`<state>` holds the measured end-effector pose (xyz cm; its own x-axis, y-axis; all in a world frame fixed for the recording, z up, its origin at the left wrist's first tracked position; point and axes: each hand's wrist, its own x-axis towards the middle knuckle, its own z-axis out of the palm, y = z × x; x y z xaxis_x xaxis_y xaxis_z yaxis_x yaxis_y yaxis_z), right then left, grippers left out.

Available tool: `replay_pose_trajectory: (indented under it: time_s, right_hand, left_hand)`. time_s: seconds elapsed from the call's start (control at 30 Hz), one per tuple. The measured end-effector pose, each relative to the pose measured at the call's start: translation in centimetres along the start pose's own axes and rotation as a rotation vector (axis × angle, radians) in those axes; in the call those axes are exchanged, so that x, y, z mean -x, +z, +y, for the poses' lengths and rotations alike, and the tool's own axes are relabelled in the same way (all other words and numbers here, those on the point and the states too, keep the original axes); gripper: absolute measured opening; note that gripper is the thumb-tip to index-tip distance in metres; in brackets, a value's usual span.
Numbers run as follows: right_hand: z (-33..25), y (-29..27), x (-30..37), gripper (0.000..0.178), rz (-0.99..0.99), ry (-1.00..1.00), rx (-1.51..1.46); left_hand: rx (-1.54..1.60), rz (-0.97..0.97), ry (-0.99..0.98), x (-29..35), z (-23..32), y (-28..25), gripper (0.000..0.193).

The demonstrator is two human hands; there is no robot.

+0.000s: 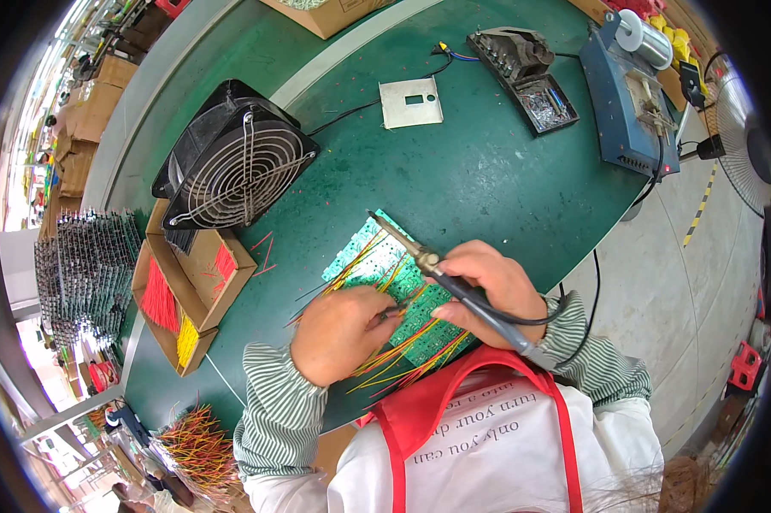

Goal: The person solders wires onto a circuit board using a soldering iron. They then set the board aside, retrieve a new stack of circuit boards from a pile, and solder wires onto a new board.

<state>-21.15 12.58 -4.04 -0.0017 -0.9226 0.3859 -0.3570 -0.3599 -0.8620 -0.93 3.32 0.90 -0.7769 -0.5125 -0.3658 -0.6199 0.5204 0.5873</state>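
Observation:
A green circuit board (428, 321) lies on the table in front of me, with red, yellow and black wires (394, 352) across it and past its edges. My right hand (492, 286) is closed round a soldering iron (473, 299). The iron slants over the board, its tip pointing up and left near the far edge. My left hand (343, 333) rests over the board's left side with its fingers pinched together. Something thin and dark shows at those fingertips, too small to name. Part of the board is hidden beneath both hands.
Left of the board, a cardboard box (217, 299) holds red and yellow wires, beside a black fan (240, 162). Beyond are a pale plate (411, 103) and a black tray (544, 104). A blue soldering station (612, 111) with a solder reel (644, 41) stands far right.

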Motion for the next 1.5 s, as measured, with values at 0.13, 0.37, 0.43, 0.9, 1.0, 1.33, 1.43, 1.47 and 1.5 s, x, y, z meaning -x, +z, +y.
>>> replay_pose_trajectory:
  time_s: [0.13,0.37,0.43,0.9,1.0,1.33,1.43,1.47,1.5]
  right_hand:
    - [-0.5,0.4,-0.7,0.040,-0.119,-0.050,0.178]
    - [0.2,0.7,-0.2,0.047,-0.132,-0.132,0.231]
    - [-0.2,0.7,0.0,0.038,-0.129,-0.095,0.230]
    - [-0.5,1.9,1.2,0.046,-0.030,-0.143,0.310]
    - [-0.7,1.6,0.9,0.043,-0.066,-0.163,0.325]
    - [-1.4,0.7,0.2,0.041,-0.093,-0.115,0.256]
    - [-2.0,-0.1,-0.2,0.041,-0.036,-0.086,0.182]
    - [-2.1,-0.5,-0.4,0.041,-0.026,-0.078,0.144]
    - [-2.1,-0.9,-0.5,0.041,-0.029,-0.077,0.144]
  left_hand:
    - [0.002,0.088,0.100,1.4,-0.4,0.5,0.019]
    - [0.176,0.322,-0.199,3.7,-0.1,0.2,0.017]
    - [0.073,0.486,-0.211,4.0,-0.1,0.4,0.017]
    - [-0.413,0.584,-0.167,2.5,-0.3,3.7,0.011]
    - [-0.153,0.601,-0.231,3.1,-1.8,3.5,0.013]
    - [0.355,0.418,-0.265,3.4,-3.3,2.5,0.017]
    - [0.380,0.398,-0.260,3.4,-3.3,2.3,0.016]
    - [0.372,0.386,-0.259,3.4,-3.1,2.0,0.016]
    - [0.376,0.387,-0.261,3.5,-3.0,1.9,0.016]
